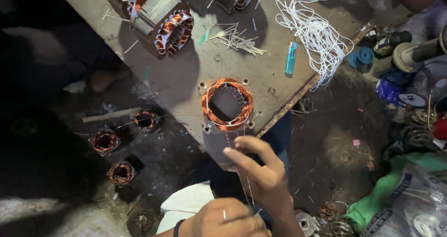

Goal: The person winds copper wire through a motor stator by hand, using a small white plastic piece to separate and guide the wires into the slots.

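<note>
While hands grip wire — stator (pixel 227 104) ahead | lighter (pixel 290 58), cord tangle (pixel 316 34) beyond

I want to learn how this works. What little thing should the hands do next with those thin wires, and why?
Probably keep the wire strands pulled straight and sort them one from another. They run from the copper-wound ring on the board down between the right hand and left hand, lying close together, so they might tangle.
</note>
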